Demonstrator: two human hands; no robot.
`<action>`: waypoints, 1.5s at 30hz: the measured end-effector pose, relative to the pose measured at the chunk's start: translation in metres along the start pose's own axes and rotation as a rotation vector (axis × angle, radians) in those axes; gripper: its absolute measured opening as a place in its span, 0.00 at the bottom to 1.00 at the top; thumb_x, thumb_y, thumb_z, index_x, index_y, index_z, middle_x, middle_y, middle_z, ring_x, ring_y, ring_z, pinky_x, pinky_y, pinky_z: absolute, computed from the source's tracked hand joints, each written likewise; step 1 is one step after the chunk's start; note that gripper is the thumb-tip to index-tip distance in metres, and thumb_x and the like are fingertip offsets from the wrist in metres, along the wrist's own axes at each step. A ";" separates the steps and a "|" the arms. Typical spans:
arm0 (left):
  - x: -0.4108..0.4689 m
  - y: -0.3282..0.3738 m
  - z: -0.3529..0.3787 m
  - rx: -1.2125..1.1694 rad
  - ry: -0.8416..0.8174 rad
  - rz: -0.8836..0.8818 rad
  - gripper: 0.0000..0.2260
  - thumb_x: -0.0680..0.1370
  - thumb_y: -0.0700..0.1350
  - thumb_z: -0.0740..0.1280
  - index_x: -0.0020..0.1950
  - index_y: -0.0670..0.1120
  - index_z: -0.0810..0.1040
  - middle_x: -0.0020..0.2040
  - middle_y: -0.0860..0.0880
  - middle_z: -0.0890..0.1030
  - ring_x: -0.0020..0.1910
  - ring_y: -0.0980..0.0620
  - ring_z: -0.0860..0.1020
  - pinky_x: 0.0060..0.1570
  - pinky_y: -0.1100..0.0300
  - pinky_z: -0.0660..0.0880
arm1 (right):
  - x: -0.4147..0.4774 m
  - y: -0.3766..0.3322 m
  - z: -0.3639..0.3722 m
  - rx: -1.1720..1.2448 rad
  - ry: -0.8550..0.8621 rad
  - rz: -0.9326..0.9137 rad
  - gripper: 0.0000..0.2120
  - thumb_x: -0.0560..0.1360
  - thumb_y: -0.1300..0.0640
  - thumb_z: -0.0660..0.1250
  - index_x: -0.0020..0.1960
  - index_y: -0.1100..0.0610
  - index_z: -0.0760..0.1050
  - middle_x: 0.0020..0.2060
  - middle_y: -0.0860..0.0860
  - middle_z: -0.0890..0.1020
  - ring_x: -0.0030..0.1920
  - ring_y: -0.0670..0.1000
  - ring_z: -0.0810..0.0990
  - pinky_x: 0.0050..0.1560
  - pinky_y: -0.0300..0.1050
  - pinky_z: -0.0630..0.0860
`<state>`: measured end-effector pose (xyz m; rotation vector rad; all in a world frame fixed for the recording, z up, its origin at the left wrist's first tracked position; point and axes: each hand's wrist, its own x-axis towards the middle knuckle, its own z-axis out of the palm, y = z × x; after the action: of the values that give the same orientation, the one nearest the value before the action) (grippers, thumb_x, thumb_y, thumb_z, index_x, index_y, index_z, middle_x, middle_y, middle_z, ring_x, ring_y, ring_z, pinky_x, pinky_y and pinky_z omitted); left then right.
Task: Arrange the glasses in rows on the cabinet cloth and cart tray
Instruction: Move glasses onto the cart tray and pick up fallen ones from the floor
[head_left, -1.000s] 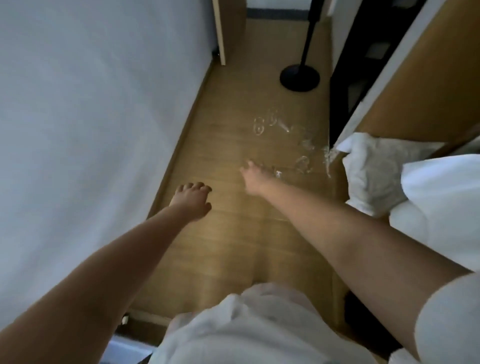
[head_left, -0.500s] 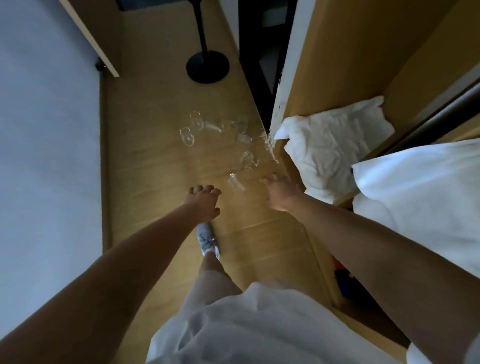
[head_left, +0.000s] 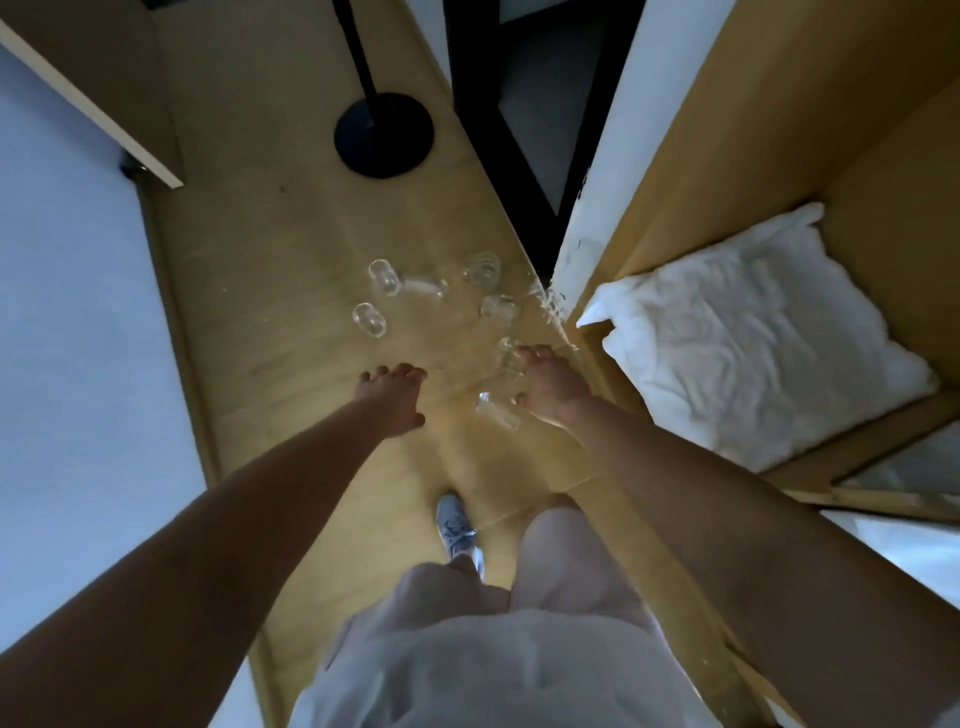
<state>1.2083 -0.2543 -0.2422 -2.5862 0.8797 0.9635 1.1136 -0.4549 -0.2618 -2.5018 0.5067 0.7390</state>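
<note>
- Early stage, by my reading: six or so clear drinking glasses (head_left: 384, 278) lie tipped and scattered on the pale wooden floor (head_left: 270, 291). None sits on the crumpled white cloth (head_left: 753, 332) inside the wooden cabinet (head_left: 727, 130). The cart tray is not in view.
- Your left hand (head_left: 392, 395) hangs loose-fingered and holds nothing.
- Your right hand (head_left: 550, 384) reaches between the two nearest glasses; I cannot tell whether it has a grip.
- The floor strip is narrow, with the cabinet edge on the right and a black round stand base (head_left: 384, 135) beyond the glasses.

Left arm, bare: stretched forward and down. Bare left hand (head_left: 392, 397): palm down, fingers loosely curled, holding nothing. Right arm, bare: stretched forward, farther right. Bare right hand (head_left: 553, 389): palm down, fingers bent downward, thumb spread away. Hands level, apart.
</note>
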 end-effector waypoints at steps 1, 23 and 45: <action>0.011 0.001 -0.004 0.008 -0.014 0.017 0.32 0.75 0.53 0.68 0.75 0.50 0.58 0.74 0.50 0.62 0.71 0.44 0.64 0.68 0.50 0.61 | 0.010 0.003 -0.005 -0.008 -0.012 0.001 0.35 0.74 0.50 0.69 0.76 0.51 0.56 0.73 0.55 0.61 0.69 0.61 0.66 0.66 0.57 0.68; 0.205 0.037 0.048 -0.313 -0.144 -0.071 0.31 0.74 0.50 0.68 0.74 0.52 0.61 0.73 0.51 0.63 0.69 0.45 0.66 0.65 0.51 0.65 | 0.218 0.089 0.005 0.068 -0.189 -0.066 0.33 0.74 0.56 0.70 0.75 0.55 0.59 0.71 0.57 0.65 0.70 0.57 0.67 0.68 0.47 0.65; 0.381 0.060 0.346 -0.680 -0.199 -0.297 0.34 0.73 0.45 0.67 0.76 0.55 0.57 0.74 0.56 0.61 0.71 0.49 0.62 0.66 0.55 0.63 | 0.342 0.195 0.316 0.174 -0.448 -0.010 0.37 0.73 0.52 0.70 0.76 0.51 0.55 0.72 0.52 0.62 0.72 0.51 0.61 0.71 0.41 0.56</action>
<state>1.2238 -0.3305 -0.7544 -2.9418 0.0996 1.5970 1.1633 -0.5161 -0.7604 -2.0891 0.3754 1.1577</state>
